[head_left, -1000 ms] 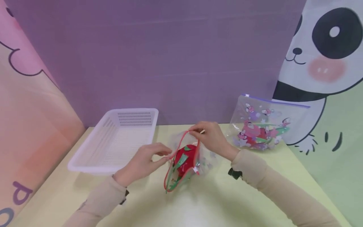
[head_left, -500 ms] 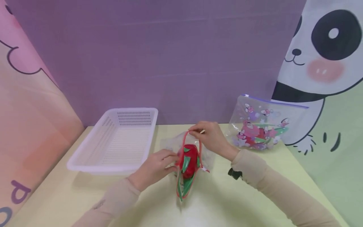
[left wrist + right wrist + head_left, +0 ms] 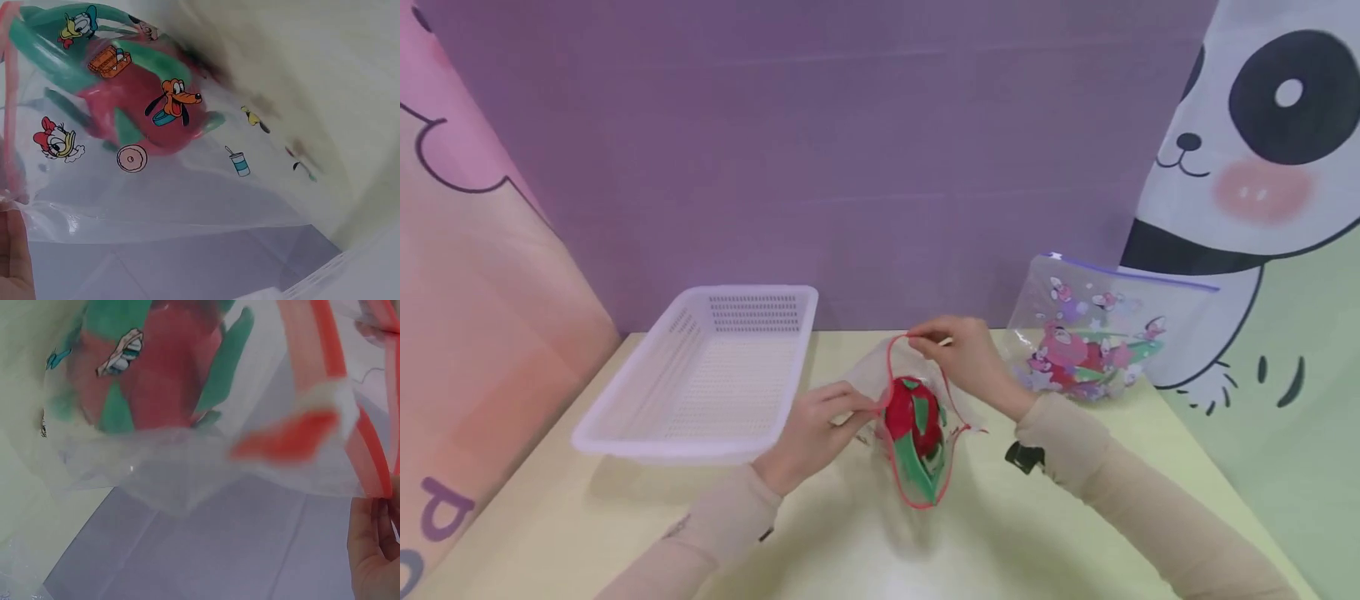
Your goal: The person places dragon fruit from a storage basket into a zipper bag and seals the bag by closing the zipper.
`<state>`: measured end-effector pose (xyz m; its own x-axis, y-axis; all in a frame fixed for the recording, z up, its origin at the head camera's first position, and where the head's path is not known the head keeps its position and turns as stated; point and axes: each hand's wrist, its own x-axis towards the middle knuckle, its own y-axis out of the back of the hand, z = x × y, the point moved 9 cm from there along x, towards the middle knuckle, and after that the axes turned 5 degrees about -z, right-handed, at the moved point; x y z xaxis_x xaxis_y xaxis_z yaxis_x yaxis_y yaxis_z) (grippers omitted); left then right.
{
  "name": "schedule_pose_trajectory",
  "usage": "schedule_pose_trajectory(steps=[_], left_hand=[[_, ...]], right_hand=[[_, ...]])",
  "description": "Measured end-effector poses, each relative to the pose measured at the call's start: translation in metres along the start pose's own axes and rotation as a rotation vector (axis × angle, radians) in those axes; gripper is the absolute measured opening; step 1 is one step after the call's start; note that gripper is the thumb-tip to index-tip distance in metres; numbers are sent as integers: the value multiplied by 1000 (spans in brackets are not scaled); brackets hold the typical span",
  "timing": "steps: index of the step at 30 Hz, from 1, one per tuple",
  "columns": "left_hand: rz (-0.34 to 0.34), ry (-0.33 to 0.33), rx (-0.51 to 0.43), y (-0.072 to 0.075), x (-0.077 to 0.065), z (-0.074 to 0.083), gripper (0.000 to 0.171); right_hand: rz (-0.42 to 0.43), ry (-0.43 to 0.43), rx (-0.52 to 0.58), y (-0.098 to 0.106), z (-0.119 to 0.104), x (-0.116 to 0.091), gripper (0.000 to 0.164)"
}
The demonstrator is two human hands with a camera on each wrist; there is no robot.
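Observation:
Between my hands in the head view is a clear printed zip bag (image 3: 871, 365), its red-edged mouth spread apart and facing me. A red dragon fruit (image 3: 902, 408) with green leafy tips lies inside. My left hand (image 3: 818, 429) pinches the left side of the red edge. With thumb and fingers my right hand (image 3: 968, 360) grips the edge at its far top. Cartoon prints on the film cover parts of the dragon fruit (image 3: 137, 103) in the left wrist view. A red zipper pull (image 3: 290, 437) hangs blurred near the right wrist camera.
On the left of the pale yellow table (image 3: 820, 550) stands a white plastic basket (image 3: 670, 448) with slotted walls. A second clear bag (image 3: 1022, 321) with a purple zipper leans at the back right, red and green things inside. A purple backdrop (image 3: 880, 167) rises behind.
My left hand has moved right along with its side of the bag. The bag's mouth has swung to the right and spread wider, showing more of the dragon fruit. My right hand stays nearly in place.

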<state>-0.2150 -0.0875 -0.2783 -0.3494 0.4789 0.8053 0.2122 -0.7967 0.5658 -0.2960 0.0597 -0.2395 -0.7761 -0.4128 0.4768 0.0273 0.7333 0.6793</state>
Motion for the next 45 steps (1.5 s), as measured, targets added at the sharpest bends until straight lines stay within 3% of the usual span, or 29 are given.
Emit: schedule_pose_trajectory(steps=[5, 9, 13, 18, 22, 26, 30, 34, 37, 41, 45], left_hand=[[77, 131, -112, 10, 12, -12, 14], [168, 240, -224, 18, 18, -23, 12], [200, 335, -227, 27, 24, -33, 10], [198, 417, -209, 37, 28, -42, 10], [188, 460, -213, 41, 30, -47, 9], [174, 504, -190, 44, 33, -55, 9], [139, 638, -157, 49, 37, -72, 10], [141, 847, -190, 61, 48, -104, 17], [169, 969, -278, 67, 59, -132, 21], [197, 1061, -388, 65, 67, -154, 23], [230, 1095, -438, 61, 67, -158, 23]], right_hand=[[-5, -106, 45, 7, 12, 3, 17], [-50, -150, 60, 9, 14, -2, 30], [-77, -211, 100, 16, 25, -14, 43], [-119, -254, 150, 27, 46, -37, 44], [-135, -210, 152, 29, 58, -51, 39], [-45, -47, 57, 32, 55, -51, 23], [53, 51, -46, 41, 49, -45, 16], [97, -57, -54, 66, 61, -29, 14], [140, -149, -64, 88, 70, -14, 15], [159, -213, -123, 105, 73, 1, 18], [111, -296, -111, 108, 77, 5, 22]])
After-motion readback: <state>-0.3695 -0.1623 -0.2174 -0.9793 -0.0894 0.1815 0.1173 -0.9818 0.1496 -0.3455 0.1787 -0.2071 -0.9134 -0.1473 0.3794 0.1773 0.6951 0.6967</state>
